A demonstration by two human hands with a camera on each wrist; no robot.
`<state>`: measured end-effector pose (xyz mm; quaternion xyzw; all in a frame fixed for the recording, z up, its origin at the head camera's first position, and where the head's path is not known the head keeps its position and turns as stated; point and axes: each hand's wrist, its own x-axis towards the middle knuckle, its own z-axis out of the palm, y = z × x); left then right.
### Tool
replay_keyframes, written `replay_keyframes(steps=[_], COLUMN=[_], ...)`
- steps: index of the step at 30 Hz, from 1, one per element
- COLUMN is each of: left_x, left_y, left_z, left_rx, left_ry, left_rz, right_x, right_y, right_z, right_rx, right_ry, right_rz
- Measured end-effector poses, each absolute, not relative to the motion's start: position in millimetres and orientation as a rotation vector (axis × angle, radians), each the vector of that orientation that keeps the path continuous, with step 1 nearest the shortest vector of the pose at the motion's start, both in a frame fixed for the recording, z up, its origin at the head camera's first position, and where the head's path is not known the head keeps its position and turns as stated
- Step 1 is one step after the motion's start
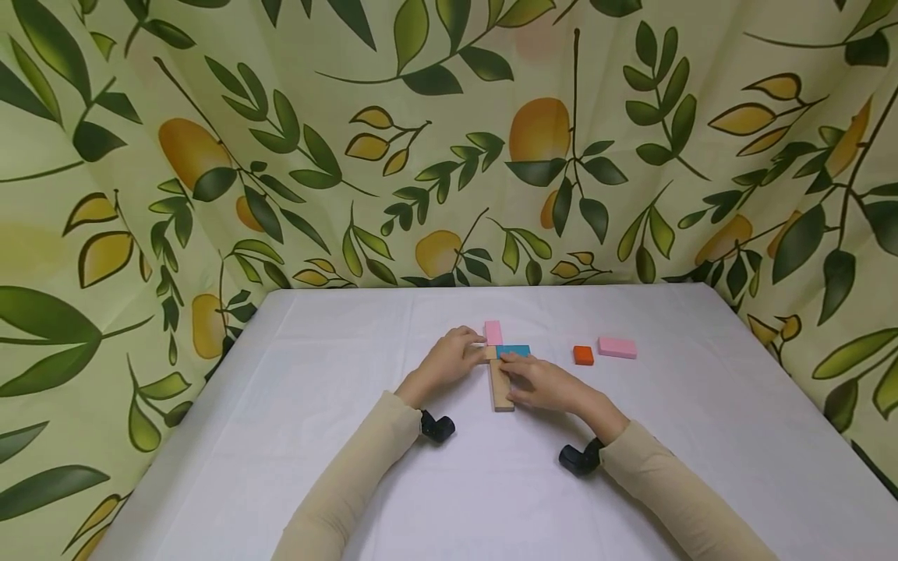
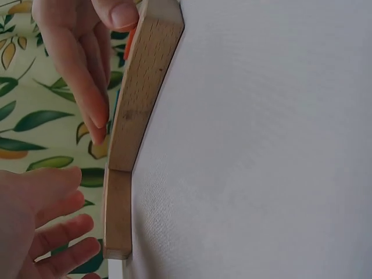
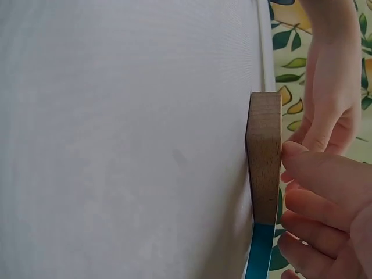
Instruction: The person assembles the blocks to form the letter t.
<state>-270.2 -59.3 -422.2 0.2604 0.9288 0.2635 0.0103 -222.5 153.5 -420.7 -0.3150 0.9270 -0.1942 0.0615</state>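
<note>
A long plain wooden block lies lengthwise on the white table, with a blue block and a short plain wooden block side by side at its far end. Beyond the short one lies a pink block. My left hand is at the left of this group, fingers loosely extended beside the short block; its own wrist view shows a gap there. My right hand reaches in from the right, its thumb at the long block's edge and its fingers loosely bent near the blue block.
To the right on the table lie a small orange-red block and another pink block. Black wrist devices show below both sleeves. A curtain with leaves and fruit hangs behind the table's far edge.
</note>
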Motion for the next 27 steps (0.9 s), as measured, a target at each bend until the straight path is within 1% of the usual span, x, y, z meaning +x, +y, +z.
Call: replay_keyframes(steps=[13, 20, 27], left_x=[-250, -243, -243], left_y=[-62, -58, -50], left_z=[-418, -418, -419], left_rx=[1.124, 1.176, 1.151], left_ry=[2.785, 2.745, 2.723], left_rz=[0.619, 0.569, 0.513], right_x=[-212, -205, -203], right_y=[164, 175, 191], right_z=[-423, -423, -425], right_rx=[-0.937, -0.902, -0.859], right_ry=[2.836, 2.887, 2.914], right_rz=[-0.72, -0.804, -0.935])
